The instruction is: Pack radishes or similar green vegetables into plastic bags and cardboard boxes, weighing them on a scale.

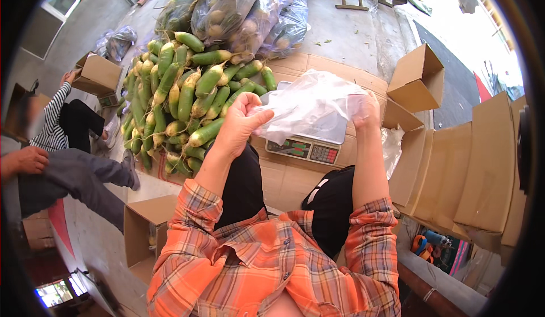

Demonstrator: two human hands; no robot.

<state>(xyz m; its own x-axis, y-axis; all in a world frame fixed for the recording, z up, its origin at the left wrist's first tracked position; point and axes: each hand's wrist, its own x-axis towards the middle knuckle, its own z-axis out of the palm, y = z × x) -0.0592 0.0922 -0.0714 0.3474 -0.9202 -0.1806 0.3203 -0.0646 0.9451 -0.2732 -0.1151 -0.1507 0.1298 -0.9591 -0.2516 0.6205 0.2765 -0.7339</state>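
Overhead, a thin, crinkled, translucent plastic bag (pixel 311 112) is held up between both hands, above a flat electronic scale with a red and green display panel (pixel 305 148) that rests on flattened brown cardboard sheets (pixel 295 180). The left hand (pixel 237 125) is closed in a narrow pinch on the bag's left edge, thumb against fingers; the right hand (pixel 366 111) is closed on the right edge, its fingers partly hidden behind the film. The bag hangs slack and appears empty, though its mouth cannot be made out.

Far and to the left, a large heap of long green and pale yellow radishes (pixel 181 95) is piled on the floor, with filled clear sacks of round vegetables (pixel 238 10) beyond it. Open brown cardboard boxes (pixel 417 78) stand to the right. A seated person in a striped top (pixel 54 129) is seen at the far left.

The film could probably be torn if it is pulled apart too sharply, and an edge might slip from so slight a pinch.
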